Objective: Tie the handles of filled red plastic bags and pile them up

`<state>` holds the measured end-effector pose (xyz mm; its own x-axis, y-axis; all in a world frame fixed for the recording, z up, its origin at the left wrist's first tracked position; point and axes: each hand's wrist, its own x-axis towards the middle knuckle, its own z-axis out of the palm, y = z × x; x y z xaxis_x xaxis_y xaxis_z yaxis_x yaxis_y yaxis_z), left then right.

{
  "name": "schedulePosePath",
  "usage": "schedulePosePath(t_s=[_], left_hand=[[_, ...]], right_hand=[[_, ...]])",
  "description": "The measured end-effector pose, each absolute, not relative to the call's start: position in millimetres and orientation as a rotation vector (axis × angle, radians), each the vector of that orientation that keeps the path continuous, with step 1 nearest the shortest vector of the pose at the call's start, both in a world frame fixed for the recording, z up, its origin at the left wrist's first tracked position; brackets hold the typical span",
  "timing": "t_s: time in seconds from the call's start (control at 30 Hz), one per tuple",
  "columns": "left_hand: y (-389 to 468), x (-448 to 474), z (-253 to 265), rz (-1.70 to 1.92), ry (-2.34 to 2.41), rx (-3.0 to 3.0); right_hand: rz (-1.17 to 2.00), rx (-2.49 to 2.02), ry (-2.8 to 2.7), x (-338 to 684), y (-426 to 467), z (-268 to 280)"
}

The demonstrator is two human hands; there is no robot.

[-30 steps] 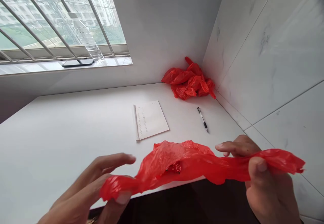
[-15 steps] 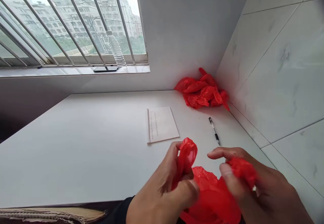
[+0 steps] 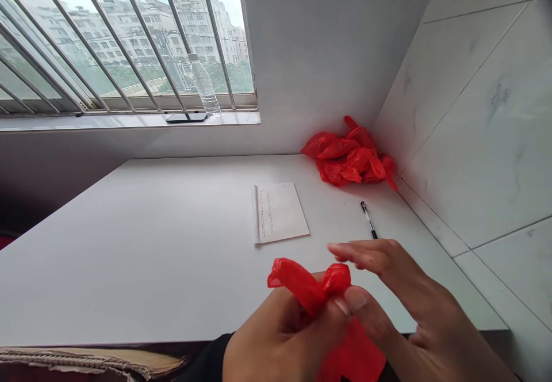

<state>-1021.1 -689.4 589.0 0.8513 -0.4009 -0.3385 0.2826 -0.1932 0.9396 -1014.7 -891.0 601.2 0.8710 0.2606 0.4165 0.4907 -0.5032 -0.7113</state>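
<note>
My left hand (image 3: 287,330) is closed around the gathered handles of a red plastic bag (image 3: 353,350) near the table's front edge. Two bunched red ends stick up out of that grip, one leaning left and one upright. The bag's body hangs below, partly hidden by my hands. Just to the right, my right hand (image 3: 401,301) has its fingers stretched out and apart from the thumb. Its thumb tip is beside the upright red end; whether it touches the plastic I cannot tell.
A white table (image 3: 181,244) carries a notepad (image 3: 282,215), a black pen (image 3: 368,220) and crumpled red plastic bags (image 3: 349,155) in the corner. On the window sill are a clear bottle (image 3: 204,88) and a dark phone (image 3: 187,118). Torn cardboard (image 3: 95,362) lies at lower left.
My right hand has let go of its bunched piece of the red bag and its fingers have spread. Both bunched ends now come together in my left hand. The view has shifted slightly.
</note>
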Motion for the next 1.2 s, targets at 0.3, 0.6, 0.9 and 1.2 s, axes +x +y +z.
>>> schedulePosePath(t_s=[0.3,0.6,0.9,1.2], left_hand=[[-689,-988,604,-0.711,-0.202,1.088],[-685,-992,604,-0.462,-0.413,1.672],[-678,-997,564,0.286,-0.776,2.248],[-660,-990,567,0.339,-0.811,2.554]], right_hand=[[-0.189,-1.976,-0.431,-1011,-892,595],[0.219,-1.726,-0.403,-990,-883,580],[0.553,-1.568,-0.462,-975,-877,554],[0.057,-1.853,-0.471,-979,-881,564]])
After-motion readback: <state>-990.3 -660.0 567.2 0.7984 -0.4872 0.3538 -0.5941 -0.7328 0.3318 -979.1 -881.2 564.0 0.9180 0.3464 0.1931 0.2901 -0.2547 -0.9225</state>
